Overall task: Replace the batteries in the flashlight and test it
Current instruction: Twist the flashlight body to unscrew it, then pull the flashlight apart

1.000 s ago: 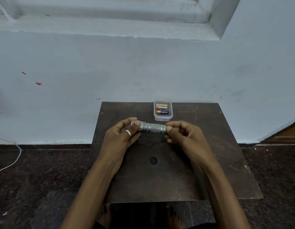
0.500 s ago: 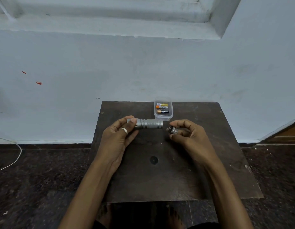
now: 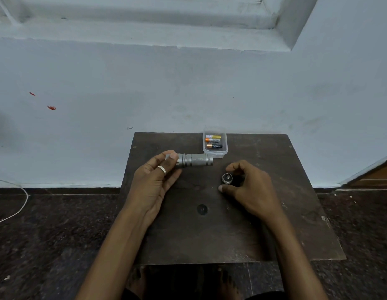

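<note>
Cap's off: left hand grips the flashlight at ten o'clock on the table, right hand curls round the tail cap at three; next, probably, tip old cells out.

Silver-grey flashlight with a fine knurled band; shiny silver cap; batteries black and copper, orange, yellow and silver; clear box; dark brown scuffed table; pale blue wall with red marks; dark speckled floor; white cable; silver ring
</note>
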The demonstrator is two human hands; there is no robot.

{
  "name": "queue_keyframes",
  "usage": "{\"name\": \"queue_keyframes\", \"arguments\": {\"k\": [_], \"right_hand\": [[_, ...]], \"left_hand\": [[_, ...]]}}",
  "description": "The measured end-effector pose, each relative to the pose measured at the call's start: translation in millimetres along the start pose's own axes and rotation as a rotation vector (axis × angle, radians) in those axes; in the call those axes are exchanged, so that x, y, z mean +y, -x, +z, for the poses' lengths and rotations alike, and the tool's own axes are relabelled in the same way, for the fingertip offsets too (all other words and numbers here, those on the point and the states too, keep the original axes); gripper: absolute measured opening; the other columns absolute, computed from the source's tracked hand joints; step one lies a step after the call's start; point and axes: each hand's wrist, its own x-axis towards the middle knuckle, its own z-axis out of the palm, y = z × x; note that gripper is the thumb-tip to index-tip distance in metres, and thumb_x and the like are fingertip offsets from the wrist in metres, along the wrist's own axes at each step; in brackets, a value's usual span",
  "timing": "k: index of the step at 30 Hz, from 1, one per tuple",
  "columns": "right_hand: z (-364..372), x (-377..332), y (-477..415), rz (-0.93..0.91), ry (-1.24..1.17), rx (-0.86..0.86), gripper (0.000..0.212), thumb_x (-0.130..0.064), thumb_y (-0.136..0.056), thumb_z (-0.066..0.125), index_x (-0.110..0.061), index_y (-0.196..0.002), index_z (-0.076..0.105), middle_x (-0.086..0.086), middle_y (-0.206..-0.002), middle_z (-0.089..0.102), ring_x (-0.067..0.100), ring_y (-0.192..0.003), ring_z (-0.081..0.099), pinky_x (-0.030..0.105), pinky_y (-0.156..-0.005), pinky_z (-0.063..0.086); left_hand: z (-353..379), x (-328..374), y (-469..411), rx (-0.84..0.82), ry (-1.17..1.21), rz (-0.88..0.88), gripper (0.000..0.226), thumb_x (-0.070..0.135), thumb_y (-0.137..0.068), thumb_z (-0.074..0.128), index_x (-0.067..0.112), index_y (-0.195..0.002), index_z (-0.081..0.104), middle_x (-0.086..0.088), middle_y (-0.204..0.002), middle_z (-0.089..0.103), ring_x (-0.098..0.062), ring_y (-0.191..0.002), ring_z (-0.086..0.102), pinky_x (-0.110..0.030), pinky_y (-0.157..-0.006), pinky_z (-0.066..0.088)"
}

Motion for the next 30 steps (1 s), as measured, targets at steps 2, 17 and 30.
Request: {"name": "queue_keyframes", "arguments": {"k": [2, 17, 30], "right_hand": [[-3.2, -4.6, 0.8, 0.015, -0.117, 0.062, 0.039, -0.023, -0.071, 0.090, -0.027, -0.104, 0.070, -0.014, -0.096, 0.069, 0.005, -0.080, 0.063, 0.006, -0.070, 0.044], [5.7, -37.1, 3.6, 0.356, -1.379, -0.296, 0.027, 0.006, -0.093, 0.056, 0.009, -0.119, 0.064, 0.018, -0.108, 0.074, 0.024, -0.093, 0.074, 0.023, -0.082, 0.060], [3.4, -36.6, 2.4, 0.299, -1.357, -0.120, 0.033, 0.000, -0.077, 0.069, 0.004, -0.110, 0.069, 0.015, -0.097, 0.077, 0.018, -0.082, 0.075, 0.018, -0.071, 0.058]], "left_hand": [[0.4, 1.2, 1.2, -0.002, 0.002, 0.004, 0.027, 0.017, -0.082, 0.071, 0.009, -0.107, 0.071, -0.002, -0.102, 0.074, -0.010, -0.096, 0.071, -0.028, -0.088, 0.058], [13.2, 9.4, 9.1, -0.118, 0.001, 0.274, 0.042, 0.015, -0.069, 0.074, 0.016, -0.110, 0.067, 0.002, -0.104, 0.077, -0.011, -0.102, 0.070, -0.028, -0.092, 0.056], [-5.4, 13.1, 7.3, -0.170, -0.848, 0.693, 0.047, 0.016, -0.075, 0.081, 0.020, -0.120, 0.068, 0.010, -0.113, 0.070, 0.004, -0.103, 0.065, -0.010, -0.088, 0.048]]}}
